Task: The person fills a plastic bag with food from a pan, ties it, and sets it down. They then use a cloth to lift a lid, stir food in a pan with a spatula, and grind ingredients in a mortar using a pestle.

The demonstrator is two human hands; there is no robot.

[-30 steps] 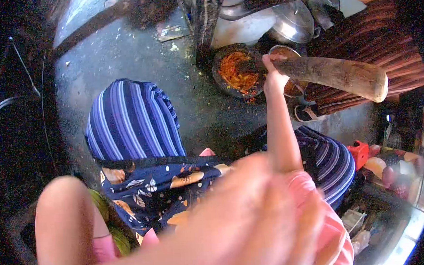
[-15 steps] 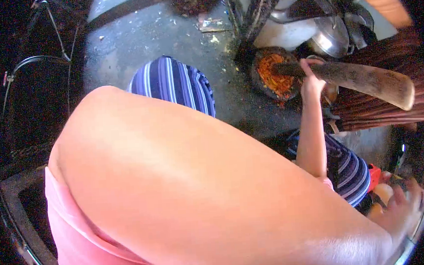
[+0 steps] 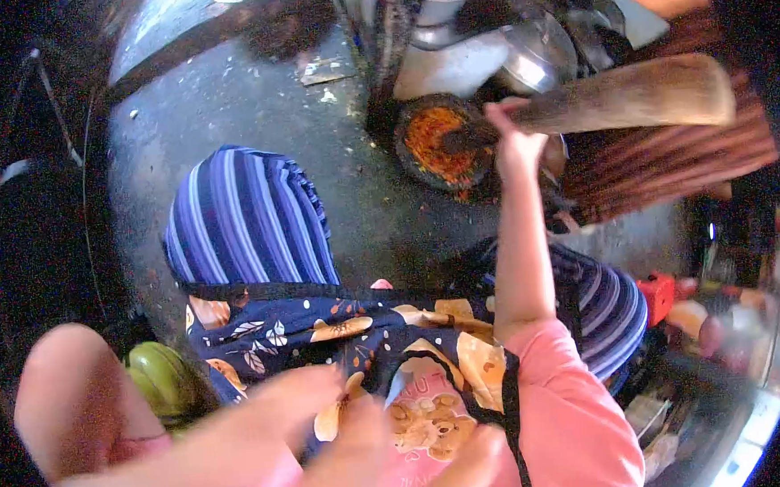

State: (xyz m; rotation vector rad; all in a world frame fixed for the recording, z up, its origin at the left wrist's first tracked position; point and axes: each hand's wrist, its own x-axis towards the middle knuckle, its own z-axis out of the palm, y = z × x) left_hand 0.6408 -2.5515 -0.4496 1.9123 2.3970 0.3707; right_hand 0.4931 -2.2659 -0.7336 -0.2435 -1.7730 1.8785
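Note:
My right hand [image 3: 519, 137] is wrapped round a long wooden pestle [image 3: 631, 95]. The pestle's dark lower end rests among orange-red crushed bits [image 3: 433, 143] in a dark round mortar [image 3: 410, 160] on the floor. The thick pale end points to the right, past my hand. Low in the view, my left hand [image 3: 356, 424] is in front of my pink shirt [image 3: 422, 474] and flowered apron [image 3: 262, 336]. Motion smears its fingers, so whether it holds anything cannot be made out.
Behind the mortar are a white container [image 3: 451, 66] and a metal lidded pot [image 3: 539, 56]. Striped cloth covers my knees [image 3: 245, 217]. At the right are dark red slatted wood [image 3: 671, 159], a red object [image 3: 659, 298] and blurred items. A green object [image 3: 159, 378] is at lower left.
My left arm has swung back from the far right to the front of my chest, uncovering the apron. The pestle now lies more level, still in my right hand. The view has shifted.

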